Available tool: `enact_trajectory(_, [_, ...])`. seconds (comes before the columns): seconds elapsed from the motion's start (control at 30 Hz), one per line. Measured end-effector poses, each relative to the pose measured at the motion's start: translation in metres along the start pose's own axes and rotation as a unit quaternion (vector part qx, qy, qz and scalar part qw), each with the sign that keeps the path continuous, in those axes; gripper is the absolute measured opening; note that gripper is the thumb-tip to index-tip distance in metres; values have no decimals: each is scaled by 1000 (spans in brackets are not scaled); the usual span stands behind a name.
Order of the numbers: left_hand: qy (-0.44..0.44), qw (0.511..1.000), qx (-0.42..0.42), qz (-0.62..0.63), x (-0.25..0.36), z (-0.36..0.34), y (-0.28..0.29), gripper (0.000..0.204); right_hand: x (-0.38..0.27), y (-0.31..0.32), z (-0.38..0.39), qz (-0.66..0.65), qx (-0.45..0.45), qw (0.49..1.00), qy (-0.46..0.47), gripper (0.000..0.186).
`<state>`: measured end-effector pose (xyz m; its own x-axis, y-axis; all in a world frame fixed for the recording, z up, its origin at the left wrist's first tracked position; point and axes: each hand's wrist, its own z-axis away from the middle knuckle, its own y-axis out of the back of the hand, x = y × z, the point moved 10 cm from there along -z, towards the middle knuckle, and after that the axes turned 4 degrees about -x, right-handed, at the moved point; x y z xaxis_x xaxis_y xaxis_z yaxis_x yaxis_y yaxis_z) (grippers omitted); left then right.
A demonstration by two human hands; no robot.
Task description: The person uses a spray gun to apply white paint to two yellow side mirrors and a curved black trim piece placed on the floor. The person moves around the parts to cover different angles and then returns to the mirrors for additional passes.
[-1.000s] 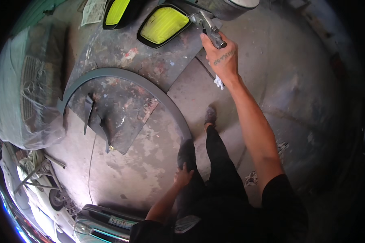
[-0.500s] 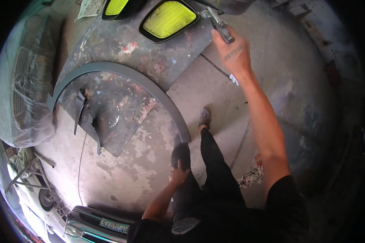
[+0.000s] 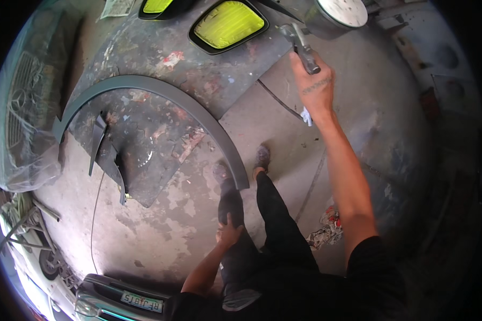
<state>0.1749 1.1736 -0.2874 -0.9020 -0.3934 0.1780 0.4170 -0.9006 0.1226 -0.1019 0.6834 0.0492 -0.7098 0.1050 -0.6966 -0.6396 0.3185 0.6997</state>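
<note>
Silver metal spray gun (image 3: 306,56) | right hand (image 3: 317,85): gripping | left hand (image 3: 228,234): spread on black-trousered leg (image 3: 230,206) | risk: misstep could knock curved grey trim (image 3: 126,82)

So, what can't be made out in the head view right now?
All in the head view:
Spray gun: grip and trigger, hidden by the right hand.
Left hand: palm, turned against the leg.
Farther yellow-faced housing: cut off by the top edge.
White-topped container: cut off there too.
Grille: fine detail, blurred behind the plastic sheet.
</note>
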Motion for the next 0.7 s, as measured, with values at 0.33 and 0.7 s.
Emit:
enact_trajectory(0.33, [-17, 1000, 9, 3, -8, -7, -5, 94, 22, 2, 32, -23, 54, 997, -58, 32])
enact_trajectory(0.7, [-21, 1000, 7, 9, -9, -11, -9, 94, 19, 15, 50, -115, 73, 985, -105, 27])
